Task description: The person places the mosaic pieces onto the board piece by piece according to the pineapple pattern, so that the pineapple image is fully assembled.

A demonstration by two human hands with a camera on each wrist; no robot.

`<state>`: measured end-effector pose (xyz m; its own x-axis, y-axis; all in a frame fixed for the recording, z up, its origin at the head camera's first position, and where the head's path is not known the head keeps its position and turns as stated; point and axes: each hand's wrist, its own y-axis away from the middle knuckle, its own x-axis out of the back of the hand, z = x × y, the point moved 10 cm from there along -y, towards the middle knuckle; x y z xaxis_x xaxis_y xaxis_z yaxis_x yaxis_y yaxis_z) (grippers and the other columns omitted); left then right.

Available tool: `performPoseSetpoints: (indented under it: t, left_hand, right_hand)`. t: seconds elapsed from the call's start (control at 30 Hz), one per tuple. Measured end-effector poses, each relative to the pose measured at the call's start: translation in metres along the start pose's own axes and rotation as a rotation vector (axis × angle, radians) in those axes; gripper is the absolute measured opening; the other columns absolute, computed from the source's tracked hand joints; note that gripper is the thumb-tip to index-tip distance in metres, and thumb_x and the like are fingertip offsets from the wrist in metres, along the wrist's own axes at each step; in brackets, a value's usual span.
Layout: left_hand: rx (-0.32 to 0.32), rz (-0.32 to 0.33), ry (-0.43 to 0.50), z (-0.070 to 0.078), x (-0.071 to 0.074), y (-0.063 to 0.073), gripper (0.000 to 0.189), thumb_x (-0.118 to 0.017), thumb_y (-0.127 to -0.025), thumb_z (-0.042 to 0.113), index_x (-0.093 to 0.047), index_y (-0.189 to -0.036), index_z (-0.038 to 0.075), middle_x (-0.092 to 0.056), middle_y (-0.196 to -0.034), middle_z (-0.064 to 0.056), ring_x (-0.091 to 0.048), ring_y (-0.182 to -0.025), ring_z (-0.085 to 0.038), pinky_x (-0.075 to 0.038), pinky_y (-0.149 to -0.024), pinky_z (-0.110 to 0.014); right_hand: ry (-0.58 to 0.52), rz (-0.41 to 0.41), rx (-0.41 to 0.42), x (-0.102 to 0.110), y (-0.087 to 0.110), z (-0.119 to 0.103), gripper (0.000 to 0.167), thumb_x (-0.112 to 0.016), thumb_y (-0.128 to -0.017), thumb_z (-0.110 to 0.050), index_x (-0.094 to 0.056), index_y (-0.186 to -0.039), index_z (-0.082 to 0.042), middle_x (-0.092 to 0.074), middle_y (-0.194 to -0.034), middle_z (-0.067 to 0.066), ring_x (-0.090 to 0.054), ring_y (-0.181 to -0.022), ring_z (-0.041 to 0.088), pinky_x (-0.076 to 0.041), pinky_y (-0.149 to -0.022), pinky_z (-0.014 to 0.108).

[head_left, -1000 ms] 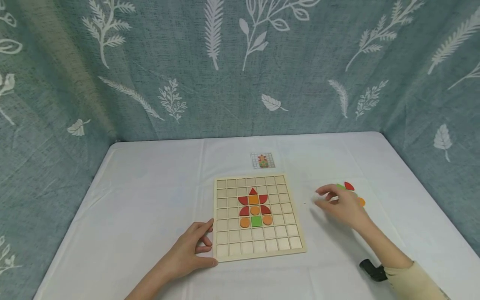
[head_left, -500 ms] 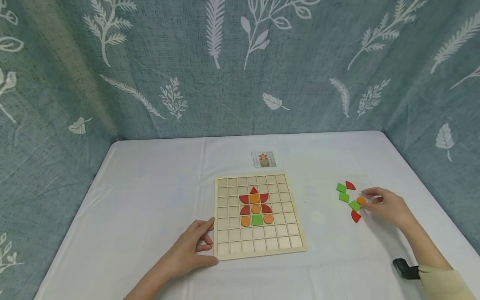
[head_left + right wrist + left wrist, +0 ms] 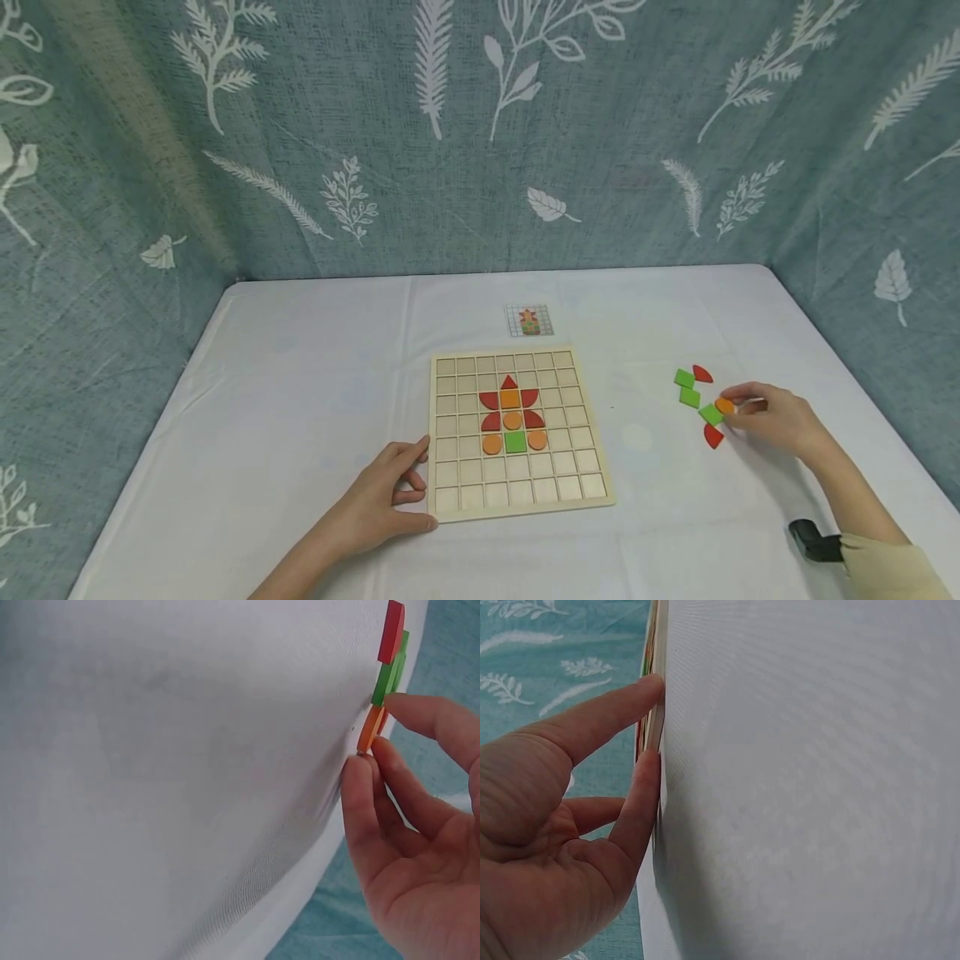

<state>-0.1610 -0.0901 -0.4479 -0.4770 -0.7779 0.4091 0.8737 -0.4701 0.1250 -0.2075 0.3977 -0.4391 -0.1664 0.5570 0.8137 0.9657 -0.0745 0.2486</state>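
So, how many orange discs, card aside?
4: upper disc, lower-left disc and lower-right disc on the board; fourth disc at the right hand's fingertips. That hand may hide more.

tbl (image 3: 300, 400): card (image 3: 529, 321) bhd board (image 3: 469, 497) | pcs (image 3: 512, 421) on board | loose pcs (image 3: 690, 397) R

From above, the head view looks forward and down at the white cloth-covered table (image 3: 322, 375); close wrist views share it, facing bare left hand (image 3: 559, 847) and right hand (image 3: 424, 851).
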Motion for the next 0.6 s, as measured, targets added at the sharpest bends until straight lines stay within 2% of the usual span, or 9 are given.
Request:
performPoseSetpoints:
  t: [0.33, 0.6]
  left_hand:
    - [0.019, 0.004, 0.007, -0.0005, 0.002, 0.0023, 0.095, -0.086, -0.071, 0.005, -0.031, -0.148, -0.008, -0.042, -0.129, -0.017, -0.05, -0.097, -0.019, -0.055, -0.088, -0.019]
    - [0.003, -0.004, 0.014, 0.0027, 0.0008, 0.0009, 0.095, -0.086, -0.072, 0.005, -0.031, -0.148, -0.007, -0.042, -0.128, -0.016, -0.051, -0.098, -0.019, -0.054, -0.089, -0.02]
  right_hand:
    - [0.01, 0.018, 0.022, -0.0015, -0.0052, -0.0044, 0.039, -0.068, -0.089, -0.019, -0.061, -0.12, 0.004, -0.062, -0.106, 0.02, -0.055, -0.096, 0.034, -0.053, -0.074, 0.037]
    - [0.057, 0.064, 0.022, 0.0058, -0.0009, -0.0058, 0.038, -0.072, -0.086, -0.019, -0.064, -0.112, 0.007, -0.064, -0.094, 0.014, -0.055, -0.088, 0.03, -0.052, -0.069, 0.034]
